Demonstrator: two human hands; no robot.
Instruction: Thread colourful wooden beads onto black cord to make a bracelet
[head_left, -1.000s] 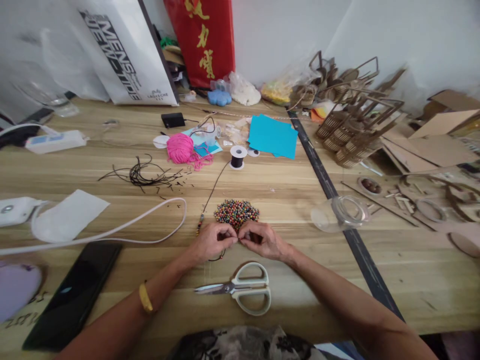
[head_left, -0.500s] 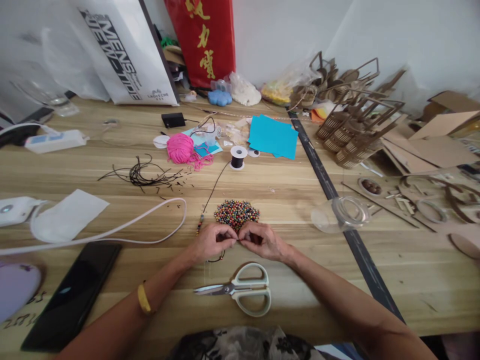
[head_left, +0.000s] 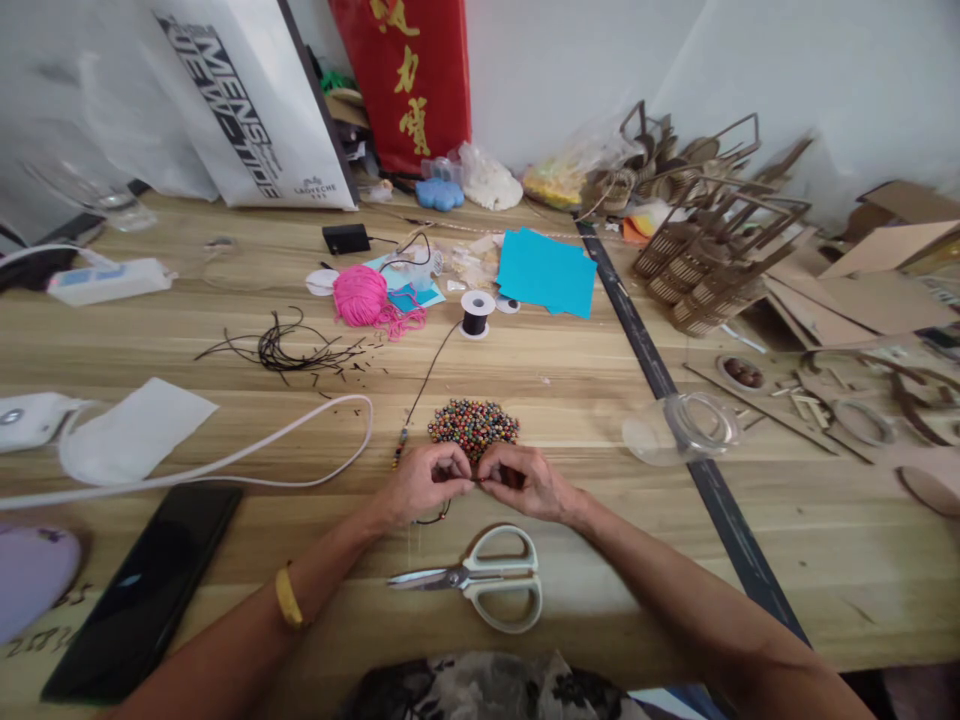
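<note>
My left hand and my right hand meet fingertip to fingertip at the front edge of a pile of small multicoloured beads. The left thumb and forefinger are closed in a pinch on thin black cord, whose end is mostly hidden. A tiny dark bead appears to sit in the right hand's pinch, touching the left fingertips. The cord runs from a white spool past several threaded beads beside the left hand; a short loop shows below it. Scissors with pale handles lie nearer my body.
Left lie a white cable, a black phone and cut black cords. Pink yarn and blue sheets are farther back. A clear jar lies right, before brown baskets.
Both hands stay in nearly the same place. The fingertips shift slightly, and a small dark bit shows between them. The spool, bead pile and scissors have not moved.
</note>
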